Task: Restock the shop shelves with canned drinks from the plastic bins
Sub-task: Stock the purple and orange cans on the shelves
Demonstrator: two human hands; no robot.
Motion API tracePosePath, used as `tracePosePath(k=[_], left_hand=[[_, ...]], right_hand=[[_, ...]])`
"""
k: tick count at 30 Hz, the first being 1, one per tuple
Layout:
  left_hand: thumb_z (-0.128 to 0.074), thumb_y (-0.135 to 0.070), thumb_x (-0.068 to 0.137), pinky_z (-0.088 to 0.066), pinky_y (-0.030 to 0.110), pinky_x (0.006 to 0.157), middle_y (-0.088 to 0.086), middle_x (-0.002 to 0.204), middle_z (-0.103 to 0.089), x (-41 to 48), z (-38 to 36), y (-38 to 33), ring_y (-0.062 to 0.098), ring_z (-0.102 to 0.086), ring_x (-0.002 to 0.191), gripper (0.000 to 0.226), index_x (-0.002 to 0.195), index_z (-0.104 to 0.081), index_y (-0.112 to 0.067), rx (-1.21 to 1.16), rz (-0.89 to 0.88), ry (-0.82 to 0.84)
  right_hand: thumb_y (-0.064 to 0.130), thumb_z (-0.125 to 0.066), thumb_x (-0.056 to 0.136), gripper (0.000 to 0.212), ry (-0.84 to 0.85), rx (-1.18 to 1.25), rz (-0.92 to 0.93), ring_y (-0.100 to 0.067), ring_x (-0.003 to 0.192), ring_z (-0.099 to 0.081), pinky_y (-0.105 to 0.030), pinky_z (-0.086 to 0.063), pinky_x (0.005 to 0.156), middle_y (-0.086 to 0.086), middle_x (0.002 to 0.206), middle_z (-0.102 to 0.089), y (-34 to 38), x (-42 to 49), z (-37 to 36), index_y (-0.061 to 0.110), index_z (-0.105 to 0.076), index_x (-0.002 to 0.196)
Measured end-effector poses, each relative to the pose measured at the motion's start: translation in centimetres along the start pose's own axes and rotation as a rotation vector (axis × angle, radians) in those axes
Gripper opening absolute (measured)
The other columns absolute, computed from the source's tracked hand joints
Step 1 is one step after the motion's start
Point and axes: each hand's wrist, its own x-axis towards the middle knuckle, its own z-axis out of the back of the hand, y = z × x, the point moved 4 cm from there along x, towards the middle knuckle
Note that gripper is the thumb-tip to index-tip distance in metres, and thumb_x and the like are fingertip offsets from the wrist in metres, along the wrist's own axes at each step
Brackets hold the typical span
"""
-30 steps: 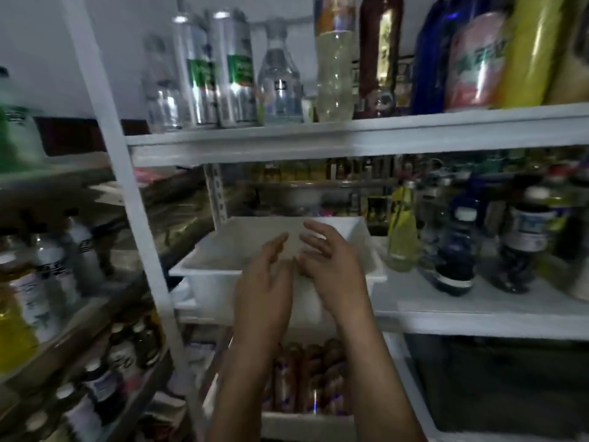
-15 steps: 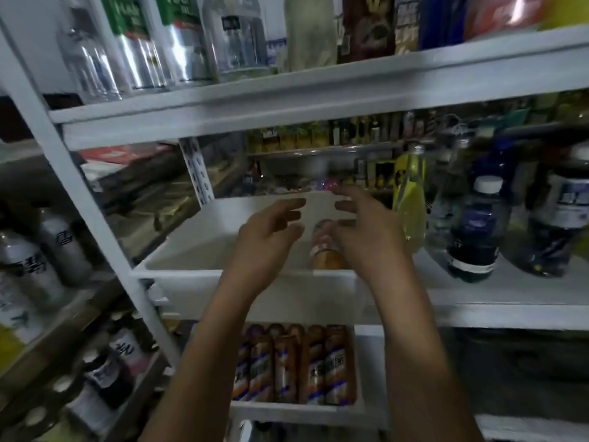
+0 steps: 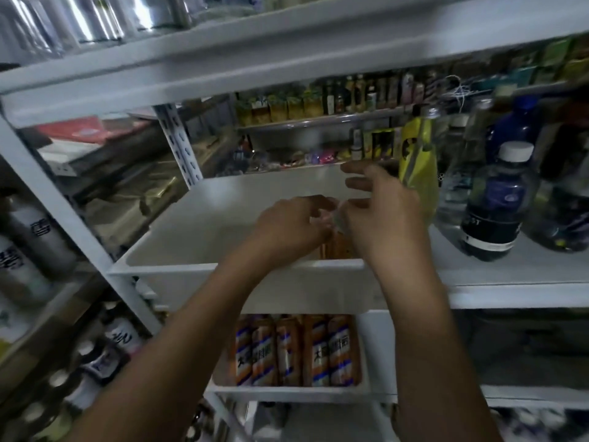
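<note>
So compared with a second ago, when both hands hover in front of the white plastic bin (image 3: pixel 223 270) and no can shows at all, things have closed in. Half a second ago an orange can (image 3: pixel 338 249) shows standing in the bin's right front part with a hand either side of it and not touching. Now the left hand (image 3: pixel 291 226) has its fingers curled over the top of that can, and the right hand (image 3: pixel 384 228) is pressed in against it from the other side. The view has also dipped closer.

My read is that this is the pick-up. The can goes from sitting in the bin to being grasped, ready to come out onto the shelf (image 3: pixel 510 283).

The left hand looks like a real grip. For the right, I honestly can't tell. Its thumb sits by the can's rim but the upper fingers stick out loose in the air, and the contact spot is a blurry smear.

Most of the can is hidden behind the hands and the bin's front wall, so only a strip of orange shows. The rest of that bin's floor looks bare as far as I can see. There's a lower bin (image 3: pixel 287 394) with a row of matching cans (image 3: pixel 299 352), its back cut off by the shelf above. The dark water bottle (image 3: pixel 497 215) and yellow bottle (image 3: pixel 418 167) stand to the right, and everything behind them is too murky to make out.
</note>
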Motion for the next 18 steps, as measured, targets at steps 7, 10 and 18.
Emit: tracePosePath(k=[7,10,18], left_hand=[[-0.058,-0.047,0.098,-0.049,0.036,0.093,0.002,0.131,-0.061,0.8,-1.2,-0.7,0.022,-0.059,0.113,0.048,0.138,-0.056,-0.021,0.160,0.031,0.215],[-0.058,-0.055,0.093,-0.048,0.038,0.094,0.003,0.135,-0.058,2.2,-2.1,0.1,0.025,-0.056,0.114,0.058,0.140,-0.050,-0.022,0.241,0.029,0.253],[-0.052,-0.056,0.097,-0.034,0.042,0.109,0.007,0.147,-0.042,3.1,-3.2,0.4,0.034,-0.040,0.134,0.063,0.150,-0.040,-0.024,0.228,-0.018,0.325]], right_hand=[[0.012,-0.065,0.092,0.043,-0.055,0.009,0.005,-0.016,0.108,-0.064,-0.042,-0.055,0.096,0.009,0.124,-0.067,0.4,-0.8,0.2,0.031,-0.061,0.130],[0.010,-0.064,0.091,0.044,-0.071,-0.010,0.007,-0.016,0.108,-0.064,-0.042,-0.054,0.096,0.009,0.123,-0.068,0.6,-0.9,0.1,0.032,-0.062,0.129],[0.006,-0.062,0.091,0.046,-0.068,-0.022,0.011,-0.014,0.105,-0.063,-0.040,-0.056,0.093,0.010,0.124,-0.067,0.7,-1.3,-0.1,0.035,-0.062,0.127]])
